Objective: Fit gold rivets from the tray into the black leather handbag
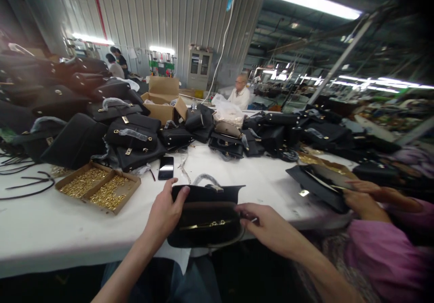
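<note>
A black handbag (206, 235) lies at the table's front edge with its mouth facing me. Its flap is raised at the back, and gold zipper hardware shows inside. The clear-wrapped handle (205, 178) arches up behind the flap. My left hand (166, 210) grips the bag's left side, thumb over the rim and the other fingers partly hidden. At the right edge of the opening, my right hand (266, 226) pinches the rim between thumb and fingers; whether a small part is also in that pinch, I cannot tell.
A divided cardboard tray (134, 190) of small gold fittings and a phone (166, 168) lie at left. Black handbags (135, 136) are heaped along the back near an open carton (162, 100). At right, a co-worker's hands (366, 199) hold another black bag (318, 190).
</note>
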Available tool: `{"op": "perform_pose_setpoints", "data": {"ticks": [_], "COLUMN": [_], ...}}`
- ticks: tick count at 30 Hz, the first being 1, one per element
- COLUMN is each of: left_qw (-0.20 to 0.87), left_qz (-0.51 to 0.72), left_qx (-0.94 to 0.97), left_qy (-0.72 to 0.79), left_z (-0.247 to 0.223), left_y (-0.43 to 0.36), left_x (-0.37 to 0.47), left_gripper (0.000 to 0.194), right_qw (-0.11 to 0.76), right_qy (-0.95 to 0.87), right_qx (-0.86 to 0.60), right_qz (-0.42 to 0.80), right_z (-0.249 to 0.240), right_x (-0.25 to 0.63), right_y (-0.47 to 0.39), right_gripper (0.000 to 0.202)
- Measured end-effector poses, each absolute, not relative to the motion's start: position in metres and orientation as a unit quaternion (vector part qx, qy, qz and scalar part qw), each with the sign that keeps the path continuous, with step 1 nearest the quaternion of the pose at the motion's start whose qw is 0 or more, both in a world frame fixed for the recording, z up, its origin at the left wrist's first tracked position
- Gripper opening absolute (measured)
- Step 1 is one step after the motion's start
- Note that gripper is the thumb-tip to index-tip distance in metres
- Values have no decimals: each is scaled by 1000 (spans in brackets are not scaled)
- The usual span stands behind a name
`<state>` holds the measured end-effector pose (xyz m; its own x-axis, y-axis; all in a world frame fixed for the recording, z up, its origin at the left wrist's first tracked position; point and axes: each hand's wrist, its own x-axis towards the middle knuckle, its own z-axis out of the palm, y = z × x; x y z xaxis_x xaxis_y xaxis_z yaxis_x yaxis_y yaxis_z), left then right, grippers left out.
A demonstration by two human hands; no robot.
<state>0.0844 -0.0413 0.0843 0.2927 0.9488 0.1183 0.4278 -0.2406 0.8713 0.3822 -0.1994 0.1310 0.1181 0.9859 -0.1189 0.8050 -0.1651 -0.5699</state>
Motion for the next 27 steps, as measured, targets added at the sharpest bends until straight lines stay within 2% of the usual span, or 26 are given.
{"op": "perform_pose_setpoints", "data": {"ticks": [3,7,9,12,18,23,27], "left_qw": [301,82,-2,-67,-94,17,74], "left_qz": [398,455,440,380,343,192,161], "left_qx": [708,766,793,839,873,973,981], "left_qy": [500,446,421,383,332,125,78], "left_z": [90,104,114,128,154,160,145], "left_y": [-36,-44,-51,-53,-51,-73,-71], "left_x": [91,95,98,104,129,145,143], "left_gripper": [65,81,71,50,30,16,19], "right_qw": [190,203,211,225,255,266,271], "right_qy": [-627,-625,-620,-613,-601,-598,-587], "right_qx": [-721,-724,-727,-728,-720,-724,-727], "right_qz": [226,211,209,208,236,218,230], "right_z": [134,135,134,130,124,125,126], "right_x": [379,374,372,372,376,373,374], "right_y": [-202,-201,-201,-202,-204,-203,-203], "right_gripper": [42,43,43,43,41,43,41]}}
